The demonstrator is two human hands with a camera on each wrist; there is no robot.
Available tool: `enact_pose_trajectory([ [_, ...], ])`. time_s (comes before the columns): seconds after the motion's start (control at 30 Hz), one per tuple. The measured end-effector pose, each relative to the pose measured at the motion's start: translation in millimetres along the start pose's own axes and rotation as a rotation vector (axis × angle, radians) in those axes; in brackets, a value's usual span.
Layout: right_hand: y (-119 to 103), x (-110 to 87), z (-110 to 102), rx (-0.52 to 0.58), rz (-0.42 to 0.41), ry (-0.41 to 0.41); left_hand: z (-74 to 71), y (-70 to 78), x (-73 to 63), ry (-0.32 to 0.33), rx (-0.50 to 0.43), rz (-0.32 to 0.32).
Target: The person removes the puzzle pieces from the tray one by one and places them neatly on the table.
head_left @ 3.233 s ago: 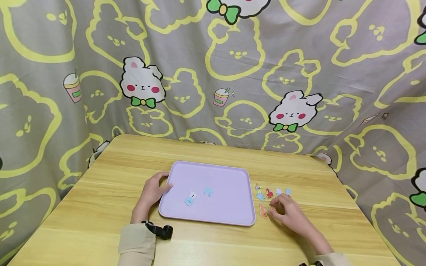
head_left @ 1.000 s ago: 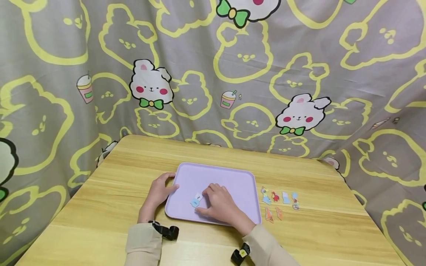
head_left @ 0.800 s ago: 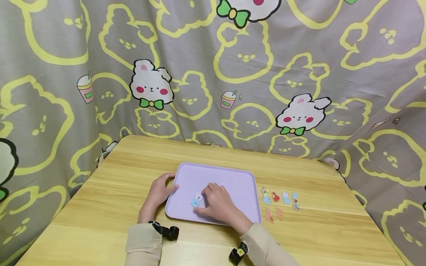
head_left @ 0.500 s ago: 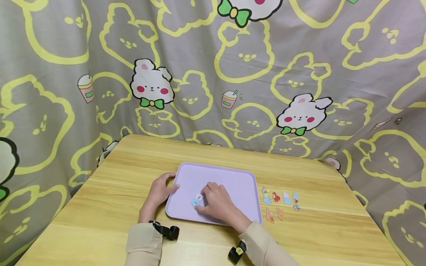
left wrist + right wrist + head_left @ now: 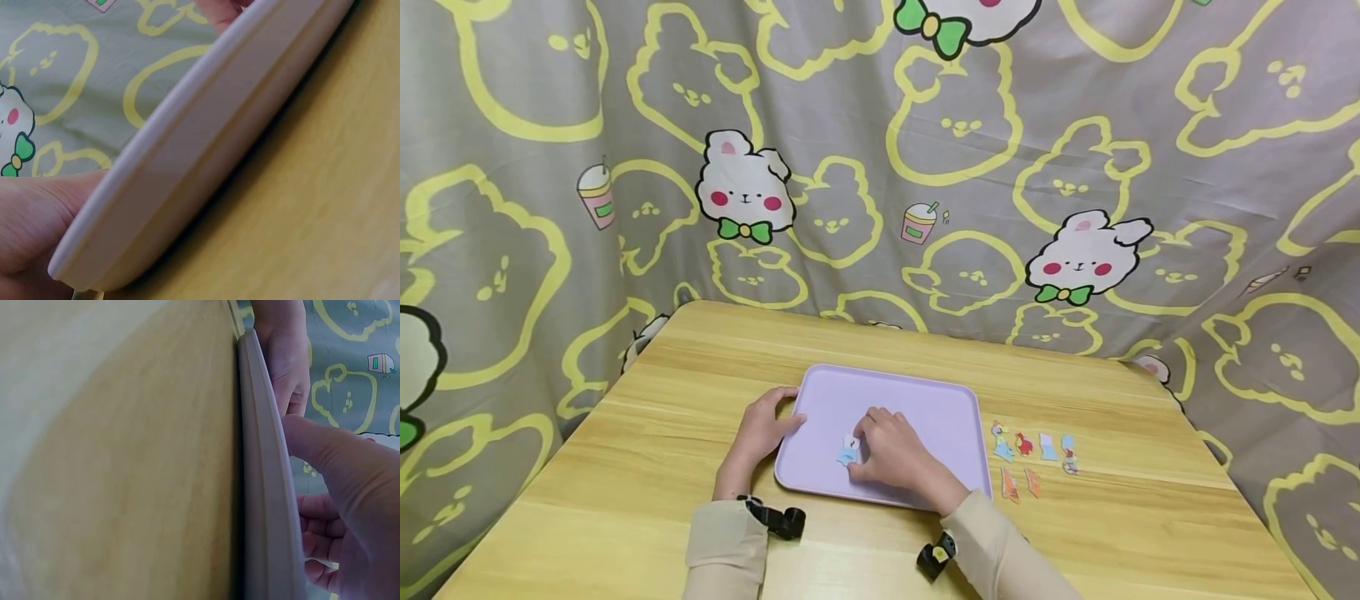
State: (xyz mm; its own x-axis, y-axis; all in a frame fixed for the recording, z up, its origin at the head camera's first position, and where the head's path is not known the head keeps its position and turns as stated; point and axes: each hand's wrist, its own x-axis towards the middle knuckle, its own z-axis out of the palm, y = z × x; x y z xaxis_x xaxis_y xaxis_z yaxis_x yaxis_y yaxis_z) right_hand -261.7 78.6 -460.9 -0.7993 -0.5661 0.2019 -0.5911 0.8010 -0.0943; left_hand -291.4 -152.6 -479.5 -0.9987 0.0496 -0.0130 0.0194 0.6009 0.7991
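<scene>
A lilac tray [image 5: 925, 400] lies on the wooden table. My left hand [image 5: 763, 427] grips its left side, thumb over the rim and fingers along the outside; in the left wrist view the tray wall [image 5: 181, 144] crosses in front of that hand. My right hand [image 5: 891, 446] is low over the middle of the tray, its thumb and forefinger at the side of small white and light-blue puzzle pieces [image 5: 848, 452]. The piece between those fingers is mostly hidden. In the right wrist view the right thumb [image 5: 312, 440] reaches past the tray edge [image 5: 265, 475], with the other fingers curled below.
To the right of the tray lie several puzzle pieces, among them a red one [image 5: 1024, 443], a white and blue one [image 5: 1048, 447] and an orange one [image 5: 1010, 483]. A patterned curtain [image 5: 850, 150] hangs behind the table.
My right hand has come from the pieces on the right to the tray. In the last half second the white and blue pieces have turned and shifted slightly right. The left hand stays put.
</scene>
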Motion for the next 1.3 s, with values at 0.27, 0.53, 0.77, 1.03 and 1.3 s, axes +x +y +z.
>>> enact_pose_trajectory([
  [0.27, -0.8, -5.9, 6.1, 0.12, -0.009, 0.108, 1.1, -0.7, 0.0, -0.001, 0.004, -0.001],
  [0.53, -2.8, -10.9, 7.1, 0.275, 0.002, 0.193, 1.2, -0.6, 1.7, 0.004, 0.013, 0.001],
  [0.77, -1.8, -13.9, 7.6, 0.32, -0.02, 0.237, 2.1, -1.3, 2.2, 0.006, 0.023, 0.009],
  [1.03, 2.2, -19.4, 5.8, 0.353, -0.003, 0.228, 3.2, -2.3, 2.6, 0.01, 0.029, 0.017],
  [1.3, 8.1, -26.3, 5.1, 0.396, 0.016, 0.226, 1.5, -1.0, 1.2, 0.002, 0.025, 0.009],
])
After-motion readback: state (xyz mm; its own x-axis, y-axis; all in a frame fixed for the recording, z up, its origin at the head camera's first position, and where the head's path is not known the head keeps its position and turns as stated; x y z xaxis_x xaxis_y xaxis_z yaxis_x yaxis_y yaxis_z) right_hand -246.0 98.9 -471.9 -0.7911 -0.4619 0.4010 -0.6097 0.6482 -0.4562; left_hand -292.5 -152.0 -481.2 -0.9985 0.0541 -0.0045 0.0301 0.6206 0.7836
